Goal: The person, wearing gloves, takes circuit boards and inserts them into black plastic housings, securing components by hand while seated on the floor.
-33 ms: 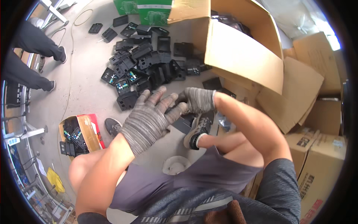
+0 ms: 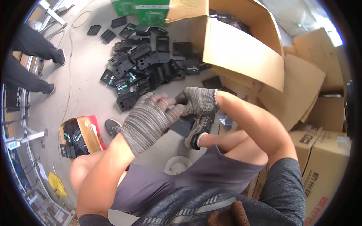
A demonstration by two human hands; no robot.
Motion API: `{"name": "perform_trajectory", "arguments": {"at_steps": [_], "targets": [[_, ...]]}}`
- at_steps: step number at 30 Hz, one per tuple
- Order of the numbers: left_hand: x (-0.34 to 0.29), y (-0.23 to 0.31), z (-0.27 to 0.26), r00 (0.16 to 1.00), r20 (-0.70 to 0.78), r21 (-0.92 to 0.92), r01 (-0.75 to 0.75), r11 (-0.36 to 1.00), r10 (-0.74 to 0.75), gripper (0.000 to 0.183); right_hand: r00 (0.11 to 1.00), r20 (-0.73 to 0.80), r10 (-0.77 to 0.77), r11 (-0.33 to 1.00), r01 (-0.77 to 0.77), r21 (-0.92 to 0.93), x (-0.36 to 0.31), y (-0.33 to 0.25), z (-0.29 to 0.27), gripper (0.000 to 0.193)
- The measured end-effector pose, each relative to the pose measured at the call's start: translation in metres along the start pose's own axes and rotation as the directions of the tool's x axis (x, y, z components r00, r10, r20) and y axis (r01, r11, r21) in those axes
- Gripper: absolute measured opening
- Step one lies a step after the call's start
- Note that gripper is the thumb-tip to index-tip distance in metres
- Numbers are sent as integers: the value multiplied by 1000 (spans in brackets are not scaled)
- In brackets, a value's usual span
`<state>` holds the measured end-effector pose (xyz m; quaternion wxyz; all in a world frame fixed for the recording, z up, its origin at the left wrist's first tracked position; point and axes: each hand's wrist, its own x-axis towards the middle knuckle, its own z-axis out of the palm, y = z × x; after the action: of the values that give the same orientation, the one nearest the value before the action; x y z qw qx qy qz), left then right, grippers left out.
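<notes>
Both my hands wear grey striped knit gloves and meet above the floor in front of my knees. The fingers of my left hand [image 2: 149, 118] are bent and a little blurred, with thumb and forefinger at the fingertips of my right hand [image 2: 198, 101]. My right hand is closed in a pinch. Whatever lies between the fingertips is hidden. Below them, a flat dark piece [image 2: 181, 126] lies by my shoe. Just beyond my hands spreads a pile of black plastic housings [image 2: 145, 60], several with circuit boards showing. One black housing [image 2: 127, 101] lies nearest my left hand.
A large open carton [image 2: 243, 52] with dark parts inside stands at the far right. Flattened cardboard [image 2: 298, 88] and closed cartons [image 2: 326, 162] line the right side. A small box [image 2: 88, 132] of black parts sits by my left knee. Another person's legs [image 2: 36, 41] are at left.
My left hand's fingers were stretched and spread and have now curled in toward my right hand. The right hand stays nearly in place. The whole view has shifted slightly.
</notes>
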<state>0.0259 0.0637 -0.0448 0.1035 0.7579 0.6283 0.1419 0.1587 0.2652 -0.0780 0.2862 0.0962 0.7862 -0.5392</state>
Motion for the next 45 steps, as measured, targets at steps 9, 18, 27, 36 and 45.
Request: {"name": "perform_trajectory", "arguments": {"at_steps": [9, 18, 27, 36, 45], "targets": [[-6, 29, -42, 650, -150, -881, 254, 400, -745, 55, 828, -452, 332, 928, -200, 314, -141, 77, -74, 19], [-29, 2, -46, 505, -131, -943, 201, 264, -853, 57, 833, -404, 379, 868, -471, -157, -106, 287, 63, 38], [10, 17, -60, 532, -5, -961, 232, 152, -847, 57, 136, -828, 544, 647, -697, 310, -99, 277, 120, 48], [-8, -2, -59, 595, -177, -961, 68, 269, -784, 54, 227, -689, 688, 614, -688, 387, -82, 329, 135, 39], [-33, 11, -91, 449, -207, -977, -142, 159, -870, 46, 237, -923, 302, 953, -97, 287, -141, 265, 63, 15]]}}
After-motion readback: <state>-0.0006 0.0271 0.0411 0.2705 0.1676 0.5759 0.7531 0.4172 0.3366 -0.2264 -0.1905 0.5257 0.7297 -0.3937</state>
